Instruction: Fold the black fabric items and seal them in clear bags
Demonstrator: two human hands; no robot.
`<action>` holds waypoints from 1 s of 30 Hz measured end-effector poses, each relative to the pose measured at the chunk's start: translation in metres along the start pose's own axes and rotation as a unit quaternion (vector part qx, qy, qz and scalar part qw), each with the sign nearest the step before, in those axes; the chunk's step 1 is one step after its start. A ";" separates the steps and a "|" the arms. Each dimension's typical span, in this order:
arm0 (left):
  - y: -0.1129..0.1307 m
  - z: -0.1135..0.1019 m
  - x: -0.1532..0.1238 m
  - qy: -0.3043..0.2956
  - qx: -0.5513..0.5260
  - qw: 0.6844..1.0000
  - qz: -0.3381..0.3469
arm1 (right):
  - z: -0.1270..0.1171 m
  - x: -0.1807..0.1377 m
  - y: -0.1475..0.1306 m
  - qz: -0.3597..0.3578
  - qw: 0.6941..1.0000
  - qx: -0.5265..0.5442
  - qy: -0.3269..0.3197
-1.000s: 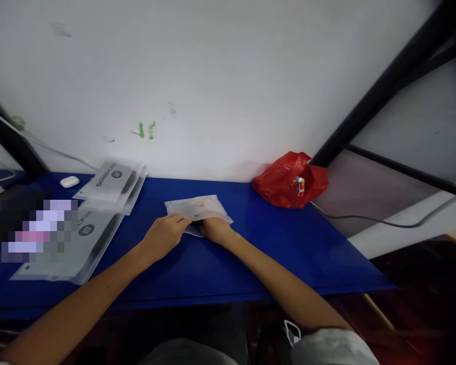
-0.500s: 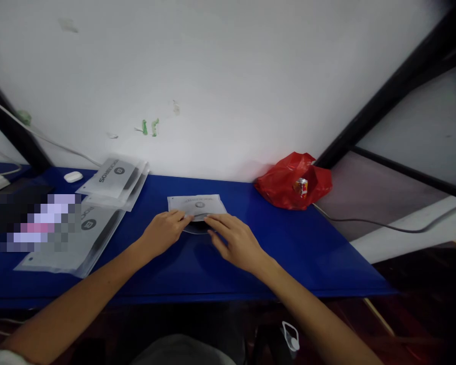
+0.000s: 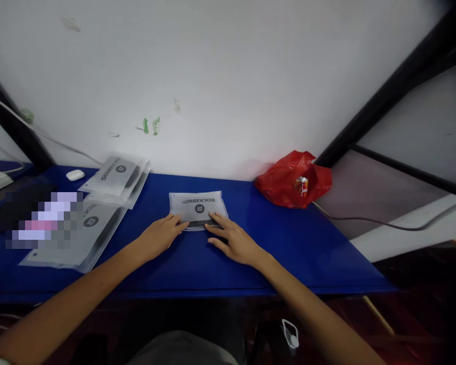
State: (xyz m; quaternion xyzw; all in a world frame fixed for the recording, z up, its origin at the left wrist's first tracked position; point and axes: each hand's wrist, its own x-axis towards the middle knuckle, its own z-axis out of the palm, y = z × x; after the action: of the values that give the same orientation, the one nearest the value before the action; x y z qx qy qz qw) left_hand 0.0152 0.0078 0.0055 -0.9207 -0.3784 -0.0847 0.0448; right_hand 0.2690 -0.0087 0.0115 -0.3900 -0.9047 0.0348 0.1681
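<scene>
A frosted plastic pouch (image 3: 190, 209) printed ROCKBROS lies flat on the blue table, its lettering upside down to me. A dark strip shows through its near edge. My left hand (image 3: 163, 234) rests its fingertips on the pouch's near left corner, fingers stretched out. On the near right part, my right hand (image 3: 235, 241) presses down with fingers spread and the thumb apart. Neither hand grips anything.
More frosted ROCKBROS pouches (image 3: 76, 238) lie overlapping on the left, with a second group (image 3: 112, 177) behind. A white earbud case (image 3: 75, 175) sits near the wall. A red plastic bag (image 3: 277, 182) stands at the back right. Black frame bars (image 3: 395, 96) rise on the right.
The pouch's near edge, bent up with a dark opening before, now lies flat, and its print shows more clearly. Both hands have spread slightly and flattened onto it.
</scene>
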 end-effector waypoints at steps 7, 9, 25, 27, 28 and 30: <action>0.008 -0.014 0.005 -0.031 0.074 0.997 -0.010 | 0.002 0.000 -0.001 0.009 1.000 0.008 0.029; 0.008 -0.021 0.005 -0.008 0.057 0.998 -0.012 | -0.002 0.006 -0.006 -0.001 0.997 0.002 0.075; -0.001 -0.042 -0.018 0.256 -0.279 0.915 -0.136 | -0.017 0.045 -0.033 -0.084 0.977 0.041 0.190; -0.001 -0.042 -0.020 0.267 -0.285 0.909 -0.143 | -0.017 0.046 -0.033 -0.083 0.976 0.053 0.193; -0.001 -0.042 -0.021 0.272 -0.286 0.908 -0.140 | -0.018 0.046 -0.033 -0.083 0.976 0.059 0.193; -0.002 -0.042 -0.022 0.279 -0.287 0.908 -0.122 | -0.018 0.046 -0.033 -0.083 0.975 0.072 0.193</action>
State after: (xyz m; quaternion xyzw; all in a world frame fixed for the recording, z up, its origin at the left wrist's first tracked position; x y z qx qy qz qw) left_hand -0.0067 -0.0125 0.0423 -0.7789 -0.4194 -0.4483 -0.1283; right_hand 0.2222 0.0002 0.0482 -0.2994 -0.8795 0.0097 0.3699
